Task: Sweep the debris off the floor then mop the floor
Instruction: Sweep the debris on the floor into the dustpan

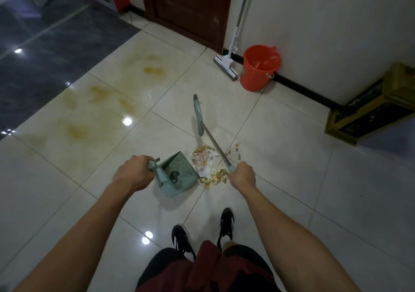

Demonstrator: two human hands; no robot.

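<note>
My left hand (132, 171) grips the handle of a pale green dustpan (179, 174), whose open mouth faces right toward a pile of debris (207, 166): yellow crumbs, pinkish bits and white paper scraps on the cream floor tiles. My right hand (243, 174) grips the end of a broom's metal handle (215, 146). The green broom head (198, 116) lies beyond the pile, away from me. A white mop (226, 63) leans on the wall beside an orange bucket (259, 68). Brownish stains (96, 96) spread over the tiles to the left.
A dark wooden door (190, 6) stands at the back. A gold-and-black furniture piece (372, 109) sits at the right by the wall. Dark grey flooring (45, 55) begins at the left. My shoes (225, 223) stand just behind the debris.
</note>
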